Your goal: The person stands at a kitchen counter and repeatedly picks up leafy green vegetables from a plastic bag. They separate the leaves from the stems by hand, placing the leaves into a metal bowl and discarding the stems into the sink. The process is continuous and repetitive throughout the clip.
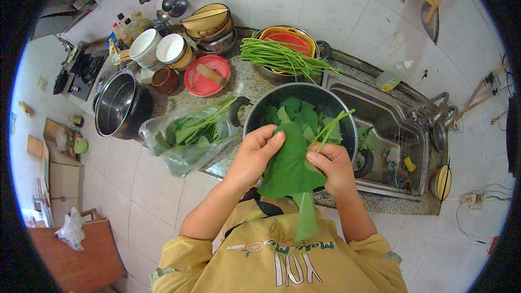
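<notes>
A broad green leaf hangs between my two hands, over the near rim of a dark pot. My left hand pinches the leaf's upper left edge between thumb and fingers. At the right, my right hand is closed on the leaf by its thin stems, which point up to the right. A narrower leaf piece dangles below, in front of my yellow apron. Inside the pot lie several torn leaves.
Left of the pot, a clear plastic bag holds leafy stems. Long green stalks lie across a basket behind. To the right is a steel sink with a yellow sponge. Bowls and a large pot stand left.
</notes>
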A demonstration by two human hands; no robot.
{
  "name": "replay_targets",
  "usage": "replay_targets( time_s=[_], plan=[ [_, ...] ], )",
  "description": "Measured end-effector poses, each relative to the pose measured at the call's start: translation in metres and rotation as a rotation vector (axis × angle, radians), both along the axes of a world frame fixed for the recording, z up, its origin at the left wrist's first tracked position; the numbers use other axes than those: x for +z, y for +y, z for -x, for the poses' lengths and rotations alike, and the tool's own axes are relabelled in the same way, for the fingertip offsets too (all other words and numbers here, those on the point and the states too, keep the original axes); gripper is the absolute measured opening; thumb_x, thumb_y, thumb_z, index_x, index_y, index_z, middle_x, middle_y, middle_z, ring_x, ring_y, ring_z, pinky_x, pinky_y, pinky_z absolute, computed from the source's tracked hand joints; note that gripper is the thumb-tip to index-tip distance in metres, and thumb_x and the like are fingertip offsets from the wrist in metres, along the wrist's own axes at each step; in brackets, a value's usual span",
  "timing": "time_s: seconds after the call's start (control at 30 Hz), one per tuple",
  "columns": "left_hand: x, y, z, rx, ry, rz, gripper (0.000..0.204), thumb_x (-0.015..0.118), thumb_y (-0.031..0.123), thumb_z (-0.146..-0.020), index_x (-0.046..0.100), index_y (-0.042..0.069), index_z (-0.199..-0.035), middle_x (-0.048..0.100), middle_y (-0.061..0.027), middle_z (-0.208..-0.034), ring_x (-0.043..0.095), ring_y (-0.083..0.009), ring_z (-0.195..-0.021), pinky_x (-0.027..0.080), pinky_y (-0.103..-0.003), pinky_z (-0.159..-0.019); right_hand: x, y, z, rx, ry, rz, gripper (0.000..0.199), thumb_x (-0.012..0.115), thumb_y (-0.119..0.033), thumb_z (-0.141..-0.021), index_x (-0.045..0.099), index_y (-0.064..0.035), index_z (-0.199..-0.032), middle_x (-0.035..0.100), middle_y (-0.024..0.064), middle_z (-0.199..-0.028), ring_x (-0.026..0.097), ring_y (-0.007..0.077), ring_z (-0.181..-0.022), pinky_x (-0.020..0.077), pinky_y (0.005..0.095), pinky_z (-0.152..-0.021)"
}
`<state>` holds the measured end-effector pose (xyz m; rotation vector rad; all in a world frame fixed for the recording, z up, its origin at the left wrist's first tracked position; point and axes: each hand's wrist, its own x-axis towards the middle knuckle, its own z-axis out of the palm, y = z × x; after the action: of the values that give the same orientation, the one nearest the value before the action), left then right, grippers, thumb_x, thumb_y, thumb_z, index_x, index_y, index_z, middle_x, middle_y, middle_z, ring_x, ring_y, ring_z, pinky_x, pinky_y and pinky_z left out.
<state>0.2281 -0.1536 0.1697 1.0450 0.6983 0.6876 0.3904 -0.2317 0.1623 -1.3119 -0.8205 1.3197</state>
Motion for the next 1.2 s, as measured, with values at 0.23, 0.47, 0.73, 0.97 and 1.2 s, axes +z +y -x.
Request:
replay_targets(
  time_s=[0.23,0.47,0.73,0.97,1.2],
  plan=[
    [0.003,-0.004,-0.013,0.112,0.349,-0.517,0.035,0.068,0.008,-0.066,0.051,0.006,-0.096,0.054,-0.0026,-0.085,0.050,-0.0116,-0.083,0.041,-0.025,-0.075,-0.005,0.002,0.004,-0.067,-0.336,-0.064,0.015,0.062,-0.013,-0.075,0.063,0.0012,-0.081,0.061,0.0030,-0.072,0.054,0.0086,-0.066,0.0429,0.0221,-0.063],
    [-0.009,0.004,-0.005,-0.032,-0.035,0.098,0.048,0.066,0.007,-0.070,0.045,0.004,-0.113,0.058,-0.0054,-0.084,0.055,-0.0119,-0.076,0.045,-0.024,-0.070,-0.016,0.008,-0.004,-0.235,0.021,-0.010,0.018,0.063,-0.015,-0.075,0.063,0.0023,-0.082,0.061,0.0032,-0.072,0.053,0.0087,-0.065,0.0424,0.0220,-0.062],
    [0.002,-0.005,0.008,-0.192,-0.060,0.028,0.059,0.062,0.004,-0.075,0.032,0.004,-0.125,0.059,-0.0067,-0.085,0.056,-0.0122,-0.076,0.049,-0.023,-0.066,-0.015,0.013,-0.015,-0.486,-0.010,-0.107,0.014,0.062,-0.008,-0.075,0.061,0.0037,-0.083,0.059,0.0038,-0.074,0.052,0.0081,-0.064,0.0421,0.0212,-0.060],
    [-0.009,-0.012,0.004,0.040,0.123,-0.126,0.013,0.050,0.006,-0.084,0.056,-0.004,-0.088,0.061,-0.0091,-0.068,0.058,-0.0133,-0.051,0.048,-0.024,-0.049,-0.015,0.013,-0.010,-0.444,0.109,-0.115,0.011,0.063,-0.006,-0.074,0.060,0.0024,-0.081,0.059,0.0037,-0.074,0.053,0.0091,-0.063,0.0432,0.0228,-0.059],
    [-0.014,0.000,0.013,0.244,0.187,-0.208,0.019,0.047,0.014,-0.088,0.056,-0.003,-0.087,0.057,-0.0050,-0.063,0.054,-0.0085,-0.050,0.044,-0.020,-0.046,-0.011,0.009,-0.007,-0.360,0.353,-0.058,0.005,0.061,-0.005,-0.074,0.060,-0.0008,-0.077,0.057,0.0020,-0.070,0.052,0.0095,-0.062,0.0418,0.0238,-0.061]
  ],
)
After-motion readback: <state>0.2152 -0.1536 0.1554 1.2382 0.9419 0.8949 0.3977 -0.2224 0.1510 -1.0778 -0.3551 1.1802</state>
